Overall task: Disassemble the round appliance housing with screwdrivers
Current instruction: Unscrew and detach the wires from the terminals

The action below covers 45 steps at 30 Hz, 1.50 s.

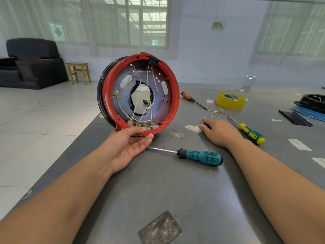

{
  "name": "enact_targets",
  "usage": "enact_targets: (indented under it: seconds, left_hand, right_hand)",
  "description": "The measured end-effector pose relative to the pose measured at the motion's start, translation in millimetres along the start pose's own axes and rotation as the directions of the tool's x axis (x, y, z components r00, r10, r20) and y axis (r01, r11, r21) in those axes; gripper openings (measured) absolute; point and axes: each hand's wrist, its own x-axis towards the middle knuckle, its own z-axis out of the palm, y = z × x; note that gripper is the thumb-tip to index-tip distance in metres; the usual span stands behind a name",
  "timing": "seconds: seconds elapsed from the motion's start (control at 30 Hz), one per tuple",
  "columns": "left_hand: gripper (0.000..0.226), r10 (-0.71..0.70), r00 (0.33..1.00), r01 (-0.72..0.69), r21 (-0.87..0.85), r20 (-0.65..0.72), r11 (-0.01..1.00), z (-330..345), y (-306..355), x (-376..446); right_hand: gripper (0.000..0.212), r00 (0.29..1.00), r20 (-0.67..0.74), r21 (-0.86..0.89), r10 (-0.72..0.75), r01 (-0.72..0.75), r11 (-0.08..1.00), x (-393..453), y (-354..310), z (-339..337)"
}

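Red-rimmed housing, teal screwdriver, yellow tape

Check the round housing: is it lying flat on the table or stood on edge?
On edge. The round housing stands upright on its rim, open wired side facing the camera, left hand steadying its bottom.

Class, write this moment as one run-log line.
left hand: holds housing upright on edge | right hand: flat on table, empty | teal screwdriver: lying between hands, untouched
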Motion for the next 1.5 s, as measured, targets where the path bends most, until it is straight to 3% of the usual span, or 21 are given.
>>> enact_targets:
  seconds: [0.17,0.6,0.87,1.13,1.43,1.5]
  left_hand:
    - [0.047,-0.02,1.0,0.02,0.009,0.013,1.0,-1,0,4]
    - [0.06,-0.011,1.0,0.011,0.011,0.009,1.0,-1,-1,7]
    - [0.059,-0.01,1.0,0.01,-0.007,0.004,1.0,1,0,1]
    - [0.043,-0.028,0.999,0.03,-0.046,0.041,0.999,-5,-1,-3]
    - [0.056,-0.077,0.986,0.09,-0.087,0.145,0.992,-12,2,-8]
    - [0.058,-0.084,0.985,0.1,-0.094,0.153,0.991,-13,2,-7]
  right_hand:
    - [0.07,0.997,0.026,-0.015,0.072,-0.072,0.997,21,5,0]
    - [0.073,0.987,0.013,0.046,0.158,-0.159,0.986,45,16,0]
    - [0.057,0.984,-0.15,0.281,0.101,-0.056,0.958,19,8,-6]
    - [0.033,0.945,-0.326,0.536,0.03,0.159,0.829,-9,-48,-24]
    - [0.057,0.986,-0.079,0.75,-0.147,0.156,0.642,-37,-112,-38]
    - [0.052,0.989,-0.022,0.814,-0.146,0.102,0.571,-39,-120,-33]
